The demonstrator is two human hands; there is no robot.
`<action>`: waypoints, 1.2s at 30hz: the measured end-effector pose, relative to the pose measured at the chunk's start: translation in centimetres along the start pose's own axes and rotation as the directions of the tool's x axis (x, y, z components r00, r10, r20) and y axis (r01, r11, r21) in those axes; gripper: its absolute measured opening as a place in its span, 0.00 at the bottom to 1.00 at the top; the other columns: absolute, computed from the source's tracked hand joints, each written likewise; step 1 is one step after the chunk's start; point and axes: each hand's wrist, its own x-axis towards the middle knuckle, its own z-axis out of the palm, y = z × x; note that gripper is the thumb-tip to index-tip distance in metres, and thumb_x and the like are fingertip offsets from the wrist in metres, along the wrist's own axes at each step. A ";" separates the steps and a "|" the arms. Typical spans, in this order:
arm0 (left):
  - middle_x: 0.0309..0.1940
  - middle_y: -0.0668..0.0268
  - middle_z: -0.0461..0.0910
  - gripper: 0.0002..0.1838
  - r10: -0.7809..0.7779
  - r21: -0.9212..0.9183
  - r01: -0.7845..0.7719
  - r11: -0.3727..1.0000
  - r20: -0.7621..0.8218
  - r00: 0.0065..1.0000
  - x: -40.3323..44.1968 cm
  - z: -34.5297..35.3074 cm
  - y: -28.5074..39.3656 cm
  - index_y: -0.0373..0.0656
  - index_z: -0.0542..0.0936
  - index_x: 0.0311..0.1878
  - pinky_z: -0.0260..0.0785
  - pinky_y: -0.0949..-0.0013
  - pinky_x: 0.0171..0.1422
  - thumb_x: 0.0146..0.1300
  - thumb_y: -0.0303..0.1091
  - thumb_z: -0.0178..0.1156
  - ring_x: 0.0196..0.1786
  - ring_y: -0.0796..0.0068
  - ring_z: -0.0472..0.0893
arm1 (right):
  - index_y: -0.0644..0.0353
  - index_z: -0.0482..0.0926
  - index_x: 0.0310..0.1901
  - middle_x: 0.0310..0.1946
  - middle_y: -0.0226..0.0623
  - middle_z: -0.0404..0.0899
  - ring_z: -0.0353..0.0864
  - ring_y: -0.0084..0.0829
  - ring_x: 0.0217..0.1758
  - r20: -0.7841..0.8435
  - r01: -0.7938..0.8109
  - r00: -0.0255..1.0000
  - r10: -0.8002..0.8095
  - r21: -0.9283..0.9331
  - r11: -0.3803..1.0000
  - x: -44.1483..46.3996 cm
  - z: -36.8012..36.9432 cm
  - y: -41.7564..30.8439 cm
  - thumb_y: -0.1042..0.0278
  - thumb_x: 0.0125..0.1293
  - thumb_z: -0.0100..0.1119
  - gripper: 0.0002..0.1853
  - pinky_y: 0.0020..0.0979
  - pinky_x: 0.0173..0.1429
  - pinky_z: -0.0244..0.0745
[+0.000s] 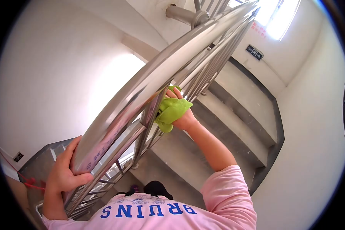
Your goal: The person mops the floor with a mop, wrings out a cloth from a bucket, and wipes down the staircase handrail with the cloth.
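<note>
A wide, shiny metal handrail (153,73) slants from the lower left to the top right. At its lower end my left hand (67,170) is wrapped round the rail, with the thumb on the near side. My right hand (182,113) holds a bright green cloth (173,111) against a metal upright below the handrail. The cloth covers part of the palm, and some fingertips show above it beside the bars.
Grey stairs (230,115) with dark edging climb on the right beside a pale wall (314,126). An exit sign (254,52) hangs near a bright window (280,19). Lower steps and a red cord (30,184) show at the left.
</note>
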 end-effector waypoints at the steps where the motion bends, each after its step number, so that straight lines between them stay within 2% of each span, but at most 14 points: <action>1: 0.55 0.52 0.74 0.50 0.013 0.006 -0.013 1.000 -0.006 1.000 0.0 0.0 -0.2 0.36 0.61 0.67 0.63 0.65 0.61 0.37 0.42 0.71 0.56 0.62 0.75 | 0.53 0.76 0.47 0.53 0.36 0.71 0.66 0.40 0.62 -0.022 0.005 1.000 -0.005 0.007 1.000 0.1 0.0 0.1 0.59 0.50 0.58 0.20 0.48 0.70 0.53; 4: 0.54 0.52 0.75 0.50 0.016 0.044 -0.015 0.999 -0.033 0.999 -0.3 0.1 -0.4 0.37 0.61 0.67 0.64 0.65 0.61 0.37 0.41 0.70 0.56 0.63 0.76 | 0.55 0.78 0.41 0.46 0.35 0.74 0.68 0.39 0.57 -0.043 -0.011 0.999 0.010 -0.009 1.000 0.9 0.2 -0.2 0.60 0.48 0.58 0.17 0.49 0.68 0.54; 7: 0.53 0.52 0.75 0.50 0.030 0.091 -0.025 0.996 -0.048 0.998 -0.2 0.1 -0.6 0.37 0.62 0.67 0.65 0.66 0.60 0.37 0.40 0.70 0.55 0.63 0.76 | 0.55 0.78 0.37 0.39 0.33 0.75 0.69 0.38 0.52 0.058 -0.046 0.997 0.058 -0.192 0.980 1.6 0.3 -0.5 0.60 0.45 0.59 0.16 0.50 0.67 0.55; 10: 0.53 0.52 0.76 0.50 0.031 0.101 -0.025 0.995 -0.050 0.998 -0.5 0.1 -0.5 0.37 0.62 0.67 0.65 0.66 0.60 0.36 0.40 0.70 0.55 0.63 0.77 | 0.54 0.77 0.36 0.38 0.34 0.75 0.69 0.40 0.50 0.017 -0.046 0.999 0.047 -0.062 0.997 2.0 -0.4 -0.4 0.61 0.44 0.60 0.15 0.48 0.67 0.55; 13: 0.53 0.52 0.76 0.50 0.016 0.037 -0.015 0.999 -0.043 0.999 -0.4 0.1 -0.7 0.37 0.62 0.67 0.65 0.67 0.60 0.36 0.40 0.71 0.55 0.64 0.77 | 0.55 0.78 0.36 0.37 0.31 0.76 0.69 0.36 0.51 0.101 -0.037 0.994 0.052 -0.145 0.989 2.1 -0.7 0.1 0.61 0.43 0.60 0.16 0.49 0.67 0.55; 16: 0.53 0.52 0.76 0.51 0.011 0.035 -0.010 0.999 -0.040 0.999 -0.6 0.0 -0.7 0.37 0.62 0.67 0.65 0.68 0.60 0.36 0.40 0.71 0.55 0.64 0.77 | 0.55 0.78 0.38 0.39 0.32 0.76 0.69 0.37 0.53 0.045 -0.070 0.996 0.074 -0.066 0.995 1.8 -0.3 0.9 0.62 0.42 0.61 0.17 0.49 0.67 0.56; 19: 0.53 0.52 0.76 0.51 0.002 0.032 -0.001 0.999 -0.037 0.999 -0.5 -0.2 -0.8 0.37 0.62 0.67 0.65 0.69 0.60 0.35 0.39 0.72 0.55 0.66 0.77 | 0.55 0.78 0.41 0.42 0.32 0.75 0.68 0.38 0.55 -0.081 -0.149 0.986 0.148 -0.014 0.989 1.6 0.3 1.5 0.62 0.43 0.61 0.19 0.48 0.67 0.57; 20: 0.52 0.53 0.76 0.51 -0.005 0.020 0.005 1.000 -0.026 1.000 -0.5 -0.3 -0.9 0.37 0.62 0.67 0.65 0.69 0.59 0.35 0.39 0.72 0.54 0.66 0.77 | 0.54 0.78 0.44 0.46 0.33 0.74 0.66 0.38 0.57 -0.035 -0.162 0.986 0.163 0.012 0.987 1.5 0.1 1.8 0.62 0.45 0.61 0.20 0.47 0.68 0.56; 23: 0.51 0.53 0.77 0.51 -0.045 -0.064 0.042 0.997 -0.053 0.998 -0.7 0.1 -0.9 0.37 0.62 0.67 0.66 0.69 0.58 0.34 0.39 0.73 0.53 0.66 0.78 | 0.52 0.78 0.45 0.48 0.33 0.75 0.66 0.38 0.58 -0.028 -0.067 0.998 0.065 -0.084 0.994 1.1 -0.2 3.4 0.61 0.46 0.61 0.21 0.46 0.69 0.54; 24: 0.51 0.53 0.77 0.51 -0.034 -0.040 0.032 0.999 -0.048 0.998 -0.7 0.1 -1.0 0.37 0.63 0.67 0.66 0.69 0.58 0.34 0.39 0.73 0.53 0.66 0.78 | 0.51 0.78 0.46 0.50 0.32 0.75 0.66 0.38 0.60 0.041 -0.106 0.993 0.112 -0.127 0.986 1.2 -0.5 3.8 0.61 0.47 0.61 0.21 0.45 0.71 0.52; 27: 0.50 0.53 0.78 0.51 -0.026 -0.006 0.026 1.000 -0.056 0.998 -0.8 0.0 -1.3 0.37 0.63 0.67 0.68 0.69 0.56 0.34 0.38 0.73 0.51 0.66 0.79 | 0.51 0.78 0.47 0.51 0.32 0.75 0.65 0.39 0.61 0.048 -0.146 0.987 0.153 -0.135 0.980 1.4 -1.1 5.5 0.60 0.48 0.60 0.21 0.46 0.72 0.50; 28: 0.50 0.53 0.78 0.51 -0.038 -0.015 0.037 0.999 -0.060 0.997 -0.8 0.1 -1.1 0.37 0.63 0.67 0.68 0.69 0.56 0.34 0.38 0.73 0.51 0.66 0.79 | 0.50 0.78 0.48 0.52 0.32 0.75 0.65 0.38 0.62 0.115 -0.133 0.981 0.159 -0.206 0.970 1.5 -1.4 6.0 0.59 0.49 0.60 0.21 0.46 0.73 0.49; 31: 0.49 0.53 0.78 0.51 -0.031 0.005 0.031 1.000 -0.054 0.998 -0.8 -0.1 -1.3 0.38 0.63 0.67 0.68 0.69 0.55 0.33 0.39 0.72 0.50 0.65 0.79 | 0.50 0.78 0.49 0.52 0.32 0.74 0.64 0.39 0.63 0.148 -0.152 0.971 0.185 -0.212 0.965 1.5 -1.7 7.3 0.58 0.50 0.60 0.22 0.46 0.73 0.48; 36: 0.49 0.52 0.78 0.51 -0.023 0.018 0.024 1.000 -0.048 0.999 -0.6 -0.1 -1.1 0.37 0.63 0.66 0.69 0.70 0.54 0.33 0.39 0.72 0.50 0.65 0.79 | 0.46 0.76 0.52 0.54 0.32 0.73 0.62 0.40 0.65 0.164 -0.089 0.979 0.119 -0.180 0.980 1.7 -2.3 9.8 0.54 0.48 0.62 0.26 0.47 0.75 0.44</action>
